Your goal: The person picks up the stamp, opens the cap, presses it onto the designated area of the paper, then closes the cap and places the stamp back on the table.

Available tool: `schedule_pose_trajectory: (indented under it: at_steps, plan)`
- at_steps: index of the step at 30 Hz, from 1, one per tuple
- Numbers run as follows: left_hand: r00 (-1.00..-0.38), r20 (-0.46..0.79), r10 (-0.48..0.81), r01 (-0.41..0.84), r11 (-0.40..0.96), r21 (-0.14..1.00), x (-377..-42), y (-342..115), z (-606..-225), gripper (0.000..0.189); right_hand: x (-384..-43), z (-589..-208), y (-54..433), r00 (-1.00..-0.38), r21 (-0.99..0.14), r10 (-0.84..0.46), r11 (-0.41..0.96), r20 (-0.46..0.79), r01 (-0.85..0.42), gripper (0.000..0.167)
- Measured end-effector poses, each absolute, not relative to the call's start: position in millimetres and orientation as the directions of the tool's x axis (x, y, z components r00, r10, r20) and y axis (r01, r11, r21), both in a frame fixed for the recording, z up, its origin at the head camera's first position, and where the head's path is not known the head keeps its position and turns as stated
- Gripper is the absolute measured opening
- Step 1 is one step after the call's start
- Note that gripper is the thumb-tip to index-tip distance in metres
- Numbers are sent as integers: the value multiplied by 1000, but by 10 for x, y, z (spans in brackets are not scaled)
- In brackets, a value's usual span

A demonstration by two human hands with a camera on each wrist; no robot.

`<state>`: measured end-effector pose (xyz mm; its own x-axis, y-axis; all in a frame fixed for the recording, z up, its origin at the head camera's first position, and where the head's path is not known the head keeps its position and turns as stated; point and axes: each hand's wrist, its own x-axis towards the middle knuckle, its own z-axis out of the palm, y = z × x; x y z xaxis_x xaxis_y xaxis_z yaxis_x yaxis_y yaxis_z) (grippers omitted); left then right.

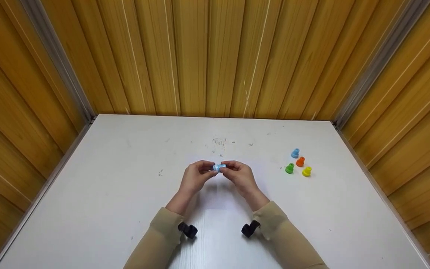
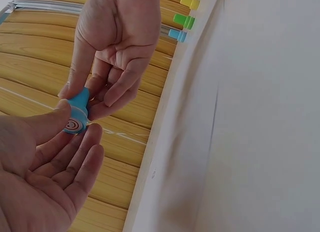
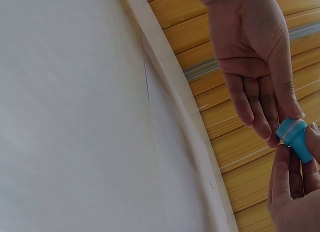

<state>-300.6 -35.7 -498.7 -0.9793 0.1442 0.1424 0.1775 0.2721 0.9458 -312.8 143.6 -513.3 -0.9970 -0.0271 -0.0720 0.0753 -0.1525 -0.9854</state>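
Observation:
Between both hands, above the table, is a small light-blue toy stamp [image 1: 219, 167]. My left hand [image 1: 193, 178] pinches its wide base end between thumb and fingers. From the other side, my right hand [image 1: 242, 178] pinches the narrower handle. In the left wrist view, the round end of the stamp [image 2: 77, 114] bears a red and white printed picture. The right wrist view shows the stamp [image 3: 295, 138] lying tilted between the fingertips, with a paler band round its wide part.
On the right of the white table [image 1: 106, 194] stand a blue stamp [image 1: 295, 153], an orange stamp [image 1: 300, 161], a green stamp [image 1: 290, 168] and a yellow stamp [image 1: 307, 171]. A white sheet [image 1: 215, 200] lies under the hands. Wood-patterned walls [image 1: 207, 56] enclose the back and sides.

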Motion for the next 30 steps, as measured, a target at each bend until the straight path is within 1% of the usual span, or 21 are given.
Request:
schedule_pose_trajectory:
  at_steps: [6,11,13,15,18,21,25,28,30]
  plan:
    - [-978,168,125,198,293,935,-2984,-346,-5003,27,-3102,-5152,1433,-999,-996,-41,-74,-36,39,30]
    - [-977,180,114,206,281,938,-2986,-320,-5024,28,-3108,-5153,1446,-999,-999,-30,-39,-19,20,29]
    - [-976,173,131,205,293,934,-3001,-318,-5031,35,-3127,-5152,1466,-1000,-999,-22,-36,-19,20,32]
    - [-980,139,144,180,326,928,-3017,-329,-5037,45,-3156,-5146,1498,-1000,-999,-6,-29,-19,19,34]
    - [-988,58,143,114,426,898,-3039,-378,-5047,56,-3205,-5122,1562,-999,-998,27,-50,-43,42,37]
    - [-991,-20,133,61,572,818,-3041,-443,-5061,64,-3251,-5094,1651,-995,-994,64,-91,-71,65,37]
    - [-981,-86,173,74,748,659,-3050,-510,-5085,84,-3327,-5053,1813,-991,-989,100,-130,-85,71,36]
    - [-969,-146,201,85,821,564,-3048,-539,-5105,101,-3378,-5010,1945,-990,-991,122,-123,-73,58,36]
    - [-963,-178,205,84,848,523,-3035,-549,-5123,106,-3406,-4987,2031,-988,-995,144,-91,-54,41,37]
